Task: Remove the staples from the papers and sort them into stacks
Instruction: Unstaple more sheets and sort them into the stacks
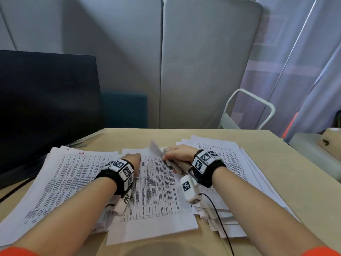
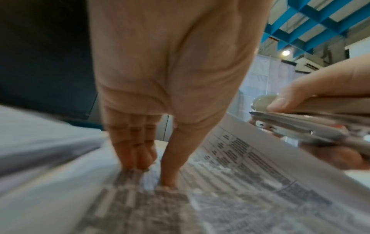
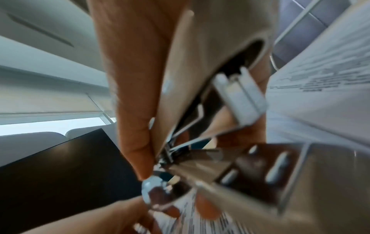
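An office: a pale wooden desk (image 1: 258, 150) with a black monitor (image 1: 46, 108) far left, grey padded partition panels (image 1: 203, 61) behind.

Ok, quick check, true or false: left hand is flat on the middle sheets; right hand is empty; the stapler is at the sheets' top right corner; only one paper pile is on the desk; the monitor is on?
1. Left hand presses the middle sheets: true.
2. Right hand is empty: false, it grips the stapler.
3. Stapler is at the sheets' top right corner: true, that corner is lifted.
4. One pile only: false, a left pile and a right pile flank the sheets.
5. Monitor is on: false, its screen is dark.
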The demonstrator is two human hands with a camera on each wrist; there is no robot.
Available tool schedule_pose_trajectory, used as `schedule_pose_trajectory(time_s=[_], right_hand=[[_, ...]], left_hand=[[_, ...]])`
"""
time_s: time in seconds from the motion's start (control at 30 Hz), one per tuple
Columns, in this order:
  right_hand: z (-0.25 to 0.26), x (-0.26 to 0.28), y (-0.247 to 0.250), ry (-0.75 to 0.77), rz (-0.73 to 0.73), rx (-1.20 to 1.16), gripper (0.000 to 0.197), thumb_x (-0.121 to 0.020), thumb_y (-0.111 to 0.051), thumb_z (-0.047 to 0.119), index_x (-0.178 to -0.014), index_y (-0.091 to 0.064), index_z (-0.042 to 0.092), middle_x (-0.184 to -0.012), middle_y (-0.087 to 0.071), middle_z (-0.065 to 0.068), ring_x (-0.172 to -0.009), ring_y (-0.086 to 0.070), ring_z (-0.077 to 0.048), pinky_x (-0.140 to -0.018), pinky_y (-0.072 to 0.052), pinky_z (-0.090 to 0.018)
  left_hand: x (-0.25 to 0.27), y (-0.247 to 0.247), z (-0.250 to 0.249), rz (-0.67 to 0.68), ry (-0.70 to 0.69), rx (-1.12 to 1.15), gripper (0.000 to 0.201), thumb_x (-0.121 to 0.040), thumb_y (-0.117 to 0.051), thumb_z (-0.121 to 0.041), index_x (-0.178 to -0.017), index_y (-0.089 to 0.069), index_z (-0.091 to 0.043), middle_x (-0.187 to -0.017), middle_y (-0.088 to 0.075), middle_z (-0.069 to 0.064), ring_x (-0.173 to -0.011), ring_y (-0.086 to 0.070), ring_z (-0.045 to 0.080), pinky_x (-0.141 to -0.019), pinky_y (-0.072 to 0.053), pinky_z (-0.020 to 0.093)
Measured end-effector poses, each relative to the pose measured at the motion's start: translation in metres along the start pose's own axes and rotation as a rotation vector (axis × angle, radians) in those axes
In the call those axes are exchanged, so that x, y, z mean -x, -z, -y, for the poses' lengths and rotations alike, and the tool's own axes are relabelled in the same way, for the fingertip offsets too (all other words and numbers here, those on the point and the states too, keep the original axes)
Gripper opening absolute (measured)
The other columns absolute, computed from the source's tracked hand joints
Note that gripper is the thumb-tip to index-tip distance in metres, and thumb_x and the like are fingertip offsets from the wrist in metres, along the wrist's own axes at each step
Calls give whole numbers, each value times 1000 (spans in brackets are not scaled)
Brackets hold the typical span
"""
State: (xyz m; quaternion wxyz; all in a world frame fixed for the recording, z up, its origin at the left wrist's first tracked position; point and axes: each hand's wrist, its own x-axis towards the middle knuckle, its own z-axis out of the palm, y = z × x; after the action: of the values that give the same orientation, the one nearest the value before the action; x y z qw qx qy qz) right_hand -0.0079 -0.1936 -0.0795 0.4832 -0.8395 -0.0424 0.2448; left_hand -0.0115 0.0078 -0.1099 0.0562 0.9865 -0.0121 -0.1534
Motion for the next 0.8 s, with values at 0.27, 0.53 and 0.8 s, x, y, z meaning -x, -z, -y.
schedule_pose_trajectory(time_s=[0.27,0.53,0.8], right_hand=[[-13,-1,-16,0,41,137,35,-73,-78,37,-102,-65,20,-100,-72,-12,-83,-70,-30,-88,-56,-48],[-18,2,-11,60,21,99,38,-77,-78,32,-110,-66,19,-103,-72,-9,-85,-70,-25,-90,-56,-45],[16,28,-21,52,159,471,33,-80,-76,38,-106,-69,19,-97,-74,-5,-77,-70,-19,-79,-59,-34]], left_hand=[[-1,5,-15,132,79,1100,11,-91,-52,-19,-89,-54,-8,-83,-57,11,-70,-53,23,-67,-41,30],[-8,-4,-9,69,110,1277,11,-95,-57,-11,-88,-54,-3,-80,-62,12,-65,-58,20,-59,-45,28],[-7,2,-8,20,116,1358,15,-102,-44,-19,-94,-49,-8,-82,-57,12,-62,-55,22,-61,-46,33]])
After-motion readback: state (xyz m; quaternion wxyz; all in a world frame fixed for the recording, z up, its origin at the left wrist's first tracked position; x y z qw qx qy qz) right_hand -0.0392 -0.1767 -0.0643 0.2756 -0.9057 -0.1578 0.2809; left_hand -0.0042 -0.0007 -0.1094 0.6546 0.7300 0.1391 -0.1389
